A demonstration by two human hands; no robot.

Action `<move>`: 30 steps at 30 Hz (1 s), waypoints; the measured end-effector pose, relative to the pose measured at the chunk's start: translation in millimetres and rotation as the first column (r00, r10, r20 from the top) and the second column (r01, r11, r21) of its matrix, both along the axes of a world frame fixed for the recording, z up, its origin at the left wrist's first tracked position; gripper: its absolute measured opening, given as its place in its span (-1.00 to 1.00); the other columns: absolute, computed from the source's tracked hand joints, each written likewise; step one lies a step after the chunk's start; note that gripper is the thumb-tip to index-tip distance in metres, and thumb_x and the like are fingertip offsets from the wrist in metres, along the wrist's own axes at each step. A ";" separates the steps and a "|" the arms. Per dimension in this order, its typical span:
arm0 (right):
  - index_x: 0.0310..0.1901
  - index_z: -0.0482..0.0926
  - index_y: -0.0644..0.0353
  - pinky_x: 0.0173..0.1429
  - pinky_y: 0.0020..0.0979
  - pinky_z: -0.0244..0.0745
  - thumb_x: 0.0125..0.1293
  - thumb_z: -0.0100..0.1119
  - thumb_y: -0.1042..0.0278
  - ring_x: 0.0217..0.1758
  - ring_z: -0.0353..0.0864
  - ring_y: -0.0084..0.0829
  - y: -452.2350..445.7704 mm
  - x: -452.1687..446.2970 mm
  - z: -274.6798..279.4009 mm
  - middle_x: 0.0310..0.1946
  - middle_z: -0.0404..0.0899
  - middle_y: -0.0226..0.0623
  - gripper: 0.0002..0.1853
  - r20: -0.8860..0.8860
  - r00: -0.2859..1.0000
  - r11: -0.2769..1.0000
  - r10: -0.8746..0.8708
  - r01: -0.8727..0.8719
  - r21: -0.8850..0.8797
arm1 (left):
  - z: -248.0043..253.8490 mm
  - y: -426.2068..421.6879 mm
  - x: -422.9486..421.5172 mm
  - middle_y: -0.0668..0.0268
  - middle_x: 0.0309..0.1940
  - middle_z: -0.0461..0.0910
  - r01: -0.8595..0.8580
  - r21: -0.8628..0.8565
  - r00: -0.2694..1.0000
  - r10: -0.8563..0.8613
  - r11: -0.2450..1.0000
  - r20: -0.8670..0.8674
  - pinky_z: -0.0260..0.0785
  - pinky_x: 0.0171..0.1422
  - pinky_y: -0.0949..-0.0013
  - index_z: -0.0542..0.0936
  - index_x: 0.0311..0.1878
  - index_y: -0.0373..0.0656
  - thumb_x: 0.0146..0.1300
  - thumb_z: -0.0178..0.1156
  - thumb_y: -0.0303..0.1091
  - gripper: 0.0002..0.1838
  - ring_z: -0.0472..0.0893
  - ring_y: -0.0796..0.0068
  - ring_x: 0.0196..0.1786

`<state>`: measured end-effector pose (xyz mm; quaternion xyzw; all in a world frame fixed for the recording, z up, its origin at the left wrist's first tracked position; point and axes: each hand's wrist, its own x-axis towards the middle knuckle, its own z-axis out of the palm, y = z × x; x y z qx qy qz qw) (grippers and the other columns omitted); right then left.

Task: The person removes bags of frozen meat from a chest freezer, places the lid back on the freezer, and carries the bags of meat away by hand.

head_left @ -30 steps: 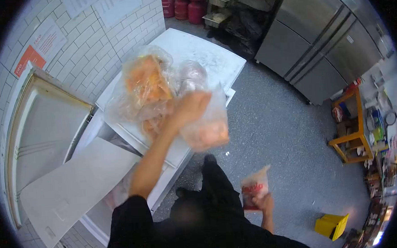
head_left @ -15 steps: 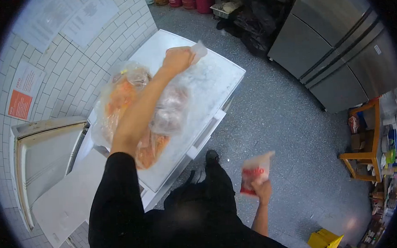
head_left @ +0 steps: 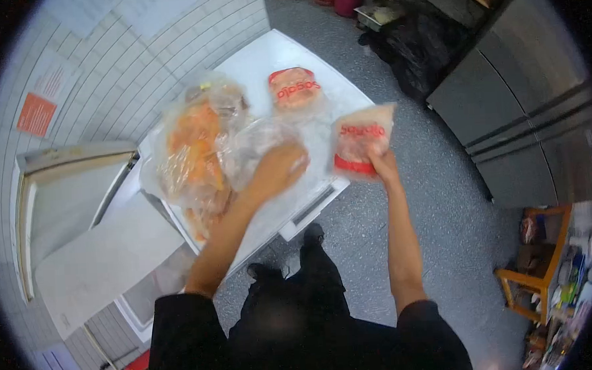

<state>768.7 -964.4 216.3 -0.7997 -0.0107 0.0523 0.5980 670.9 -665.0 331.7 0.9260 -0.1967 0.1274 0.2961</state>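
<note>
The red-printed bag [head_left: 357, 141] is just right of the frame's centre, overlapping the right edge of the white top [head_left: 262, 58]. Its long axis runs roughly up and down the frame, leaning slightly right; the pale end with lettering points up, the red band sits at the lower end. The right hand [head_left: 384, 165] grips its lower right side, fingers closed on it.

A second printed bag [head_left: 296, 90] lies on the white top at upper centre, its red band toward the top of the frame. Left of the held bag, the left hand [head_left: 282, 169] is over a clear plastic bag [head_left: 257, 140]; whether its fingers grip cannot be told. Beside that, left of centre, lies an orange-filled bag [head_left: 193, 147]. A grey panel [head_left: 110, 272] slants at lower left; steel doors [head_left: 499, 94] stand at upper right.
</note>
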 end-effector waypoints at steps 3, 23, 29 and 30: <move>-0.02 0.58 0.26 0.08 -0.10 0.49 0.23 0.13 -0.16 -0.04 0.64 -0.04 44.2 30.3 -16.6 -0.10 0.63 0.07 -0.43 0.152 0.981 0.584 0.117 0.055 -0.810 | -14.7 19.9 -130.7 0.15 -0.31 0.57 -0.278 -0.020 0.960 0.279 0.960 0.031 0.40 -0.09 0.17 0.54 -0.28 -0.19 0.14 0.25 -0.44 -0.89 0.57 0.08 -0.21; -0.18 0.59 0.29 -0.18 -0.35 0.52 0.26 0.17 0.42 -0.31 0.62 -0.34 369.1 -529.2 -35.5 -0.34 0.60 -0.12 -0.84 0.195 0.307 0.353 0.932 -0.890 -0.288 | -354.8 -184.5 -1017.3 0.20 -0.53 0.62 -0.643 0.334 -0.431 -0.035 -0.689 -0.902 0.38 -0.53 0.17 0.56 -0.22 -0.24 0.23 0.05 -0.17 -0.70 0.58 0.35 -0.55; -0.21 0.60 0.29 -0.30 -0.43 0.47 0.27 0.17 0.44 -0.45 0.59 -0.43 491.9 -608.7 1.9 -0.51 0.60 -0.20 -0.87 0.188 0.078 0.137 0.979 -0.937 -0.322 | -431.6 -187.5 -1041.8 0.07 -0.36 0.65 -0.795 0.154 -0.476 0.446 -0.586 -0.758 0.45 -0.15 0.06 0.57 -0.14 -0.32 0.24 0.16 -0.17 -0.65 0.63 0.07 -0.35; -0.20 0.60 0.29 -0.31 -0.48 0.45 0.28 0.15 0.47 -0.45 0.57 -0.51 503.5 -610.3 2.7 -0.51 0.59 -0.26 -0.88 0.178 0.038 0.101 0.983 -0.929 -0.357 | -425.7 -168.1 -1027.1 0.09 -0.35 0.65 -0.739 0.166 -0.483 0.342 -0.653 -0.806 0.46 -0.15 0.11 0.57 -0.13 -0.33 0.24 0.17 -0.19 -0.66 0.63 0.12 -0.34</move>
